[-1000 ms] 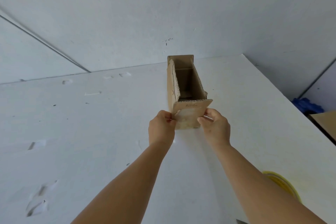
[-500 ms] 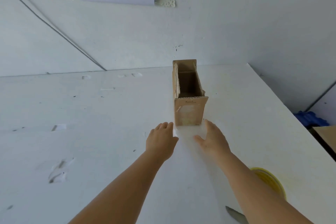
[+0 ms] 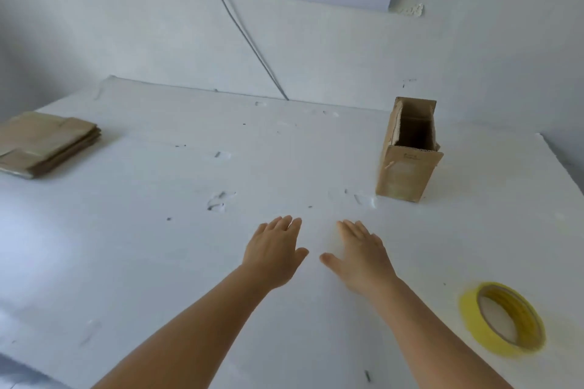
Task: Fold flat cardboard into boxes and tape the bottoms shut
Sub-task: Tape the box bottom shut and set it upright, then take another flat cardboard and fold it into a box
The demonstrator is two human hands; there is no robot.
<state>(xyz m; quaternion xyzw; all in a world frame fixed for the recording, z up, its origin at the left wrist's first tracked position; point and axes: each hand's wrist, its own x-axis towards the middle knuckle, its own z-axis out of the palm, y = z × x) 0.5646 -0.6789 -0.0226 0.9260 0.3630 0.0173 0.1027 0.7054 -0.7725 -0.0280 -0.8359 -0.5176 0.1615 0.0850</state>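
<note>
Folded box (image 3: pixel 407 164) upright, far right on table (image 3: pixel 158 246), open top. L hand (image 3: pixel 273 251) + R hand (image 3: pixel 360 254) flat, fingers spread, holding nothing. Flat cardboard stack (image 3: pixel 47 142) far left: prob light, stiff; grab by edges.

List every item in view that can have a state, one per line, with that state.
cardboard box: folded up, standing upright on the table, top open, touched by neither hand
stack of flat cardboard: unfolded, lying flat at the table's left edge
yellow tape roll: lying flat on the table, untouched
left hand: open, fingers straight, holding nothing
right hand: open, fingers straight, holding nothing
</note>
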